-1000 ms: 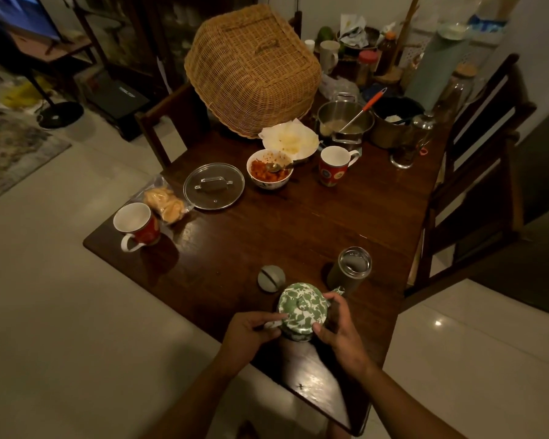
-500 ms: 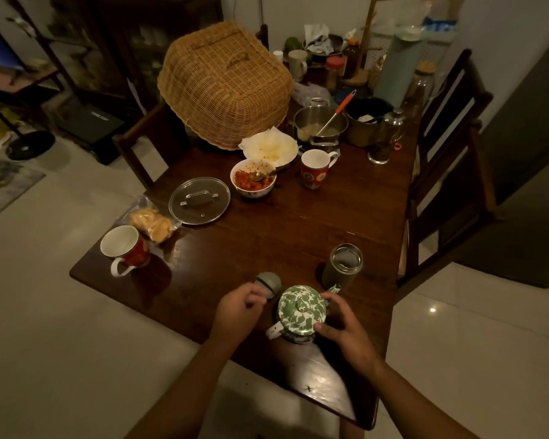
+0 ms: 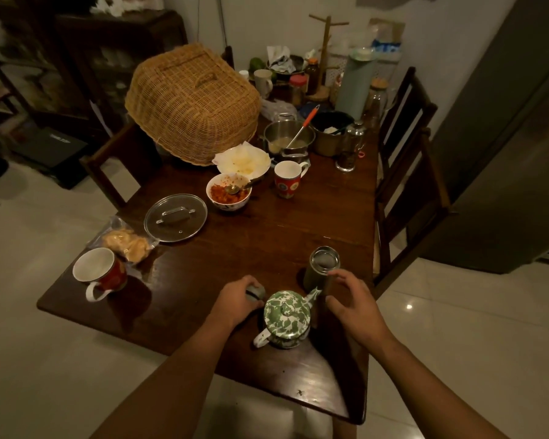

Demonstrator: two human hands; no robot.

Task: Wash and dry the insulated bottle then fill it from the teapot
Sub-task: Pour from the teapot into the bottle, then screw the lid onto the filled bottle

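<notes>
Grey is the small cap (image 3: 256, 292) that my left hand (image 3: 235, 301) has closed over, fingers curled round it at the near end of the table (image 3: 267, 242); a second ago that hand was at the teapot, and half a second ago it was only arriving at the cap; whether the cap has lifted off the wood yet I cannot tell. My right hand (image 3: 355, 307) has left the teapot too; it now hangs spread and holds nothing, forefinger and thumb either side of the insulated bottle (image 3: 322, 269), barely touching it if at all. The bottle stands upright and uncapped just beyond the spout; how full it is I cannot see. Between the hands the green-and-white teapot (image 3: 286, 318) rests on the wood, lid on, released by both; I judge the pouring finished and capping the step in hand, the right steadying while the left brings the cap across. Further out sit a red mug (image 3: 100, 275), a glass lid (image 3: 175, 217) and a wicker food cover (image 3: 192, 103); none matters here.
</notes>
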